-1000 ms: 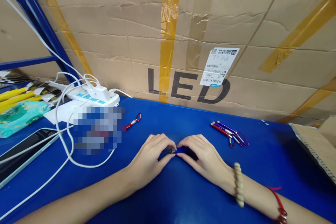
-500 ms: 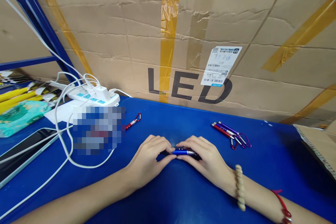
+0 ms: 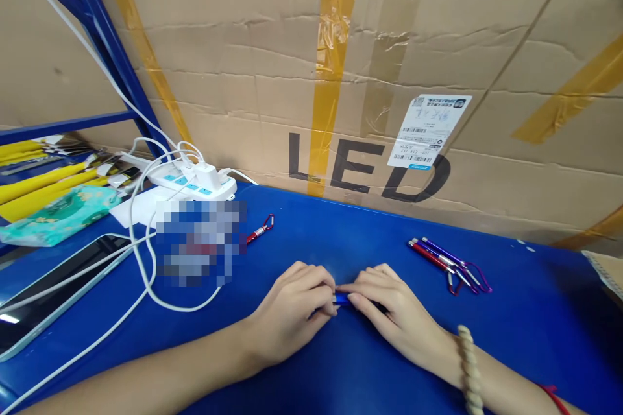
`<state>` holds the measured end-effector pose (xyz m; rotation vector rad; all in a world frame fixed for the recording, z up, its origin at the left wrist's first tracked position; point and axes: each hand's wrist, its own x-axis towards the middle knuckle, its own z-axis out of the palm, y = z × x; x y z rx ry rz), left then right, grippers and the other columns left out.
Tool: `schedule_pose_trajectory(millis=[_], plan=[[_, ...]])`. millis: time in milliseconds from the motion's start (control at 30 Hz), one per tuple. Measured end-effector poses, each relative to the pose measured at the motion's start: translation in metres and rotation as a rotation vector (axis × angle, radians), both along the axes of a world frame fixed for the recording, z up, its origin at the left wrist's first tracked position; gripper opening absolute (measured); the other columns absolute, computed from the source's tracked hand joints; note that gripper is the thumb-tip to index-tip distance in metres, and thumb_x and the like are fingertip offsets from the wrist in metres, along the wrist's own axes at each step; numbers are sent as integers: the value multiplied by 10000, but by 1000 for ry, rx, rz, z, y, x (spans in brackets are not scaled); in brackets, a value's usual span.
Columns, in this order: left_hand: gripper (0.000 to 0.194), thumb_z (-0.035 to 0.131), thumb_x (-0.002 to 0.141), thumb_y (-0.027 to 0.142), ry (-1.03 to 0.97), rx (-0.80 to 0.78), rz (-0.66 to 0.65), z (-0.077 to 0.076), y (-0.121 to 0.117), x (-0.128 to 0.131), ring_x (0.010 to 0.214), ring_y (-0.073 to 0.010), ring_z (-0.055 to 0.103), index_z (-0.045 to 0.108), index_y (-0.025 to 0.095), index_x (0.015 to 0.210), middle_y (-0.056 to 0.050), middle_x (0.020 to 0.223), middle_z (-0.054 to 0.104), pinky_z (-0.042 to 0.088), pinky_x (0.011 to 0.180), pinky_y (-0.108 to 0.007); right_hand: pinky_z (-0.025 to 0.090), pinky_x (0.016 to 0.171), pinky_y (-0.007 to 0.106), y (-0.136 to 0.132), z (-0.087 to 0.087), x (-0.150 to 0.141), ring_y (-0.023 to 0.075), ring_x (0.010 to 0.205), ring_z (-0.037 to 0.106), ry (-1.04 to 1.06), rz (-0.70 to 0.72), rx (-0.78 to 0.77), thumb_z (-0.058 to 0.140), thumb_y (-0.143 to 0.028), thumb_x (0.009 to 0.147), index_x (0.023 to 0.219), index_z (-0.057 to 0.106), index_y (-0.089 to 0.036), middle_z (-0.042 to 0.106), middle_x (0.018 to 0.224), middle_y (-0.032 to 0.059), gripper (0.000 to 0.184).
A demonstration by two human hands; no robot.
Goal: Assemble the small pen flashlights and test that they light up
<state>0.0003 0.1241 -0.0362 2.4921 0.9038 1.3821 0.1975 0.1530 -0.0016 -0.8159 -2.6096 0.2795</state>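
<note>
A small blue metal penlight [image 3: 342, 299] lies between my two hands, just over the blue tabletop. My left hand [image 3: 296, 311] has its fingers curled round the near-left end, with the thumb below. My right hand [image 3: 396, 311] pinches the other end between thumb and forefinger and covers most of it. Only a short blue stretch shows between the fingertips. To the right lie red and purple penlights [image 3: 440, 260] with carabiner clips, side by side. Another red penlight [image 3: 260, 229] with a clip sticks out from a blurred patch on the left.
A large cardboard box [image 3: 272, 110] marked LED stands behind the table. At left are a white power strip [image 3: 221, 189] with looping cables, a phone [image 3: 63, 288], a green tissue pack [image 3: 63, 214] and yellow-handled items [image 3: 43, 191]. Another carton [image 3: 606, 272] sits at the right edge.
Both hands have closed in over the blue penlight, so less of its body shows. The left fingers have curled further round its end. The whole view has shifted slightly.
</note>
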Motion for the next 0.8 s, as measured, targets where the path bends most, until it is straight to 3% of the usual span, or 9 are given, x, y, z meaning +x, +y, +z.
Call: schedule_pose_trajectory(millis=[300, 533, 633, 800], plan=[[254, 406, 900, 34, 475, 421, 59, 6, -8, -3, 719, -198, 491, 552, 137, 719, -49, 780, 523, 401, 747, -329, 378, 655, 275, 1, -2, 0, 110, 643, 507, -32, 64, -10, 356, -421, 940, 910, 660, -229, 603, 688, -3, 361], [426, 261, 955, 9, 419, 609, 134, 10, -12, -3, 814, -225, 518, 605, 119, 729, -74, 808, 558, 392, 811, -346, 389, 575, 251, -3, -4, -2, 113, 573, 482, 71, 46, 12, 434, -504, 872, 825, 656, -227, 628, 640, -19, 358], [381, 293, 947, 18, 345, 514, 122, 8, -9, -3, 806, -219, 524, 581, 130, 725, -65, 808, 563, 405, 753, -337, 389, 569, 248, -5, -4, -3, 116, 578, 492, 77, 43, 17, 458, -493, 861, 852, 654, -237, 648, 672, -24, 322], [234, 371, 841, -1, -17, 41, 130, 3, -1, 2, 735, -169, 516, 514, 174, 780, -14, 822, 538, 398, 675, -293, 398, 596, 269, -3, -4, -1, 127, 594, 508, 55, -18, 114, 424, -459, 891, 944, 643, -228, 659, 728, 3, 323]])
